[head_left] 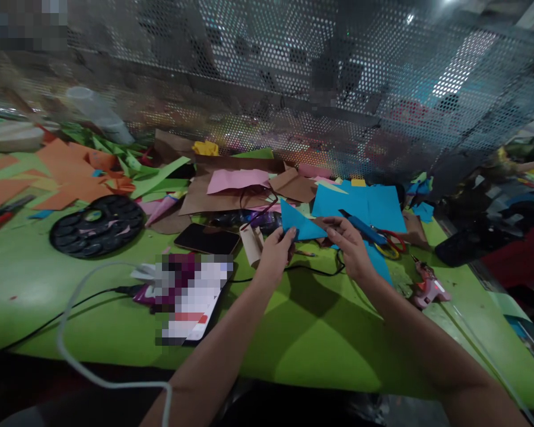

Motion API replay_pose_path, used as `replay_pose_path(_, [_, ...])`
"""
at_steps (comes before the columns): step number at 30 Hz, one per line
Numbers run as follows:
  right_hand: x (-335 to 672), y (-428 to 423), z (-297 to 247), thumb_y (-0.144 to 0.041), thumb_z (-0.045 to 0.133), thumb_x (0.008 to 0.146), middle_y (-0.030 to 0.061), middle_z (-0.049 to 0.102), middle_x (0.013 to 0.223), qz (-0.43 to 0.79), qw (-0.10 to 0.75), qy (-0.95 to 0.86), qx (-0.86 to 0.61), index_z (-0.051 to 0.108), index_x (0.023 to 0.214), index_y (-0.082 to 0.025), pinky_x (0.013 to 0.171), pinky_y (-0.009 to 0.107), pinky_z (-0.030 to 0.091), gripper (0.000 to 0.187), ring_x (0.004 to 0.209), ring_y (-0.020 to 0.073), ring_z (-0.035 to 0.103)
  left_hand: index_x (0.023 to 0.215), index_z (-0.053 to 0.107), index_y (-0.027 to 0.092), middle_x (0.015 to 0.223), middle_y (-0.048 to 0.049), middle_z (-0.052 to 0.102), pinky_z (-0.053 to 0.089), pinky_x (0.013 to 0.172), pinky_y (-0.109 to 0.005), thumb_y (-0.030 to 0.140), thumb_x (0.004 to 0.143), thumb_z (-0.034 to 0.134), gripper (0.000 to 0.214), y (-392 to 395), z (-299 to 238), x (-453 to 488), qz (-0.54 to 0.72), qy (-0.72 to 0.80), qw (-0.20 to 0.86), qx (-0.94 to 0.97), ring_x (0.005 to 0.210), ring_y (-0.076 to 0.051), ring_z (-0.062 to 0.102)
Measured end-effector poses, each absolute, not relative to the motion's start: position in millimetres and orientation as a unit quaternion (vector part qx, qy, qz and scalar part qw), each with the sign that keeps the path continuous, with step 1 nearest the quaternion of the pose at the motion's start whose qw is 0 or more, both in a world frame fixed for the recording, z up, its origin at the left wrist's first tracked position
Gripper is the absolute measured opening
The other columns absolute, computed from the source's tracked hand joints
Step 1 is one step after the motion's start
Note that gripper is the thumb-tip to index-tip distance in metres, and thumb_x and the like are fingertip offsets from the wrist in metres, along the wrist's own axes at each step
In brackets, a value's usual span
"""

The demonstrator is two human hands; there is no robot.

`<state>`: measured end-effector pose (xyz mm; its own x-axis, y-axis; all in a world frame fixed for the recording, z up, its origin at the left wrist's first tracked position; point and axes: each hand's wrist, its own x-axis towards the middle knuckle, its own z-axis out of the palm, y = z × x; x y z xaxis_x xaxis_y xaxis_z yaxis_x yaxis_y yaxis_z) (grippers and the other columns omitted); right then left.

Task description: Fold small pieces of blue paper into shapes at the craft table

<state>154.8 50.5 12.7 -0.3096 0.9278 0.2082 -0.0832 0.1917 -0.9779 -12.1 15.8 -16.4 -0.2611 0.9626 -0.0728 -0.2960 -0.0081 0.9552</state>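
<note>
Green and wide, the desk [320,356] is carrying everything. A large blue sheet [385,204] is lying toward three o'clock, and a black palette [98,234] is resting well apart, toward nine. The right hand [349,243] is pinching the right end of a small blue paper [299,222] in its grip, while the left hand [273,252] is pinching the lower left edge. Near mid-view, that paper's long axis is running from ten o'clock to four, its sharp free corner pointing between ten and eleven. Just beside the left hand, at nine o'clock, a cardboard tube [250,246] is tilting slightly.
</note>
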Motion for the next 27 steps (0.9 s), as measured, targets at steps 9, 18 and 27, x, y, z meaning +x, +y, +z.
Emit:
replay_pose_path(9, [148, 52, 0, -0.038, 0.077, 0.068, -0.0007, 0.068, 0.068, 0.573, 0.408, -0.614, -0.357, 0.062, 0.084, -0.019, 0.062, 0.029, 0.054, 0.029, 0.061, 0.015, 0.064, 0.072, 0.053, 0.019, 0.049, 0.005, 0.046, 0.028, 0.038, -0.017, 0.048, 0.083, 0.061, 0.032, 13, -11, -13, 0.586, 0.532, 0.444, 0.42, 0.041, -0.008, 0.039])
replay_pose_path(18, [155, 38, -10, -0.037, 0.075, 0.07, -0.0014, 0.068, 0.062, 0.616, 0.389, -0.582, -0.361, 0.059, 0.079, -0.019, 0.058, 0.027, 0.053, 0.026, 0.057, 0.0139, 0.064, 0.065, 0.046, 0.018, 0.05, 0.0082, 0.035, 0.022, 0.039, -0.016, 0.035, 0.079, 0.064, 0.028, 19, 3, -27, 0.696, 0.525, 0.354, 0.339, 0.042, -0.005, 0.029])
replay_pose_path(27, [209, 49, 1, -0.033, 0.061, 0.083, 0.0035, 0.07, 0.091, 0.368, 0.418, -0.707, -0.436, 0.065, 0.099, -0.02, 0.072, 0.029, 0.051, 0.021, 0.08, 0.0164, 0.065, 0.064, 0.048, 0.019, 0.045, 0.0078, 0.037, 0.024, 0.038, -0.016, 0.039, 0.075, 0.067, 0.03, 18, -5, -19, 0.658, 0.498, 0.433, 0.363, 0.04, -0.006, 0.032])
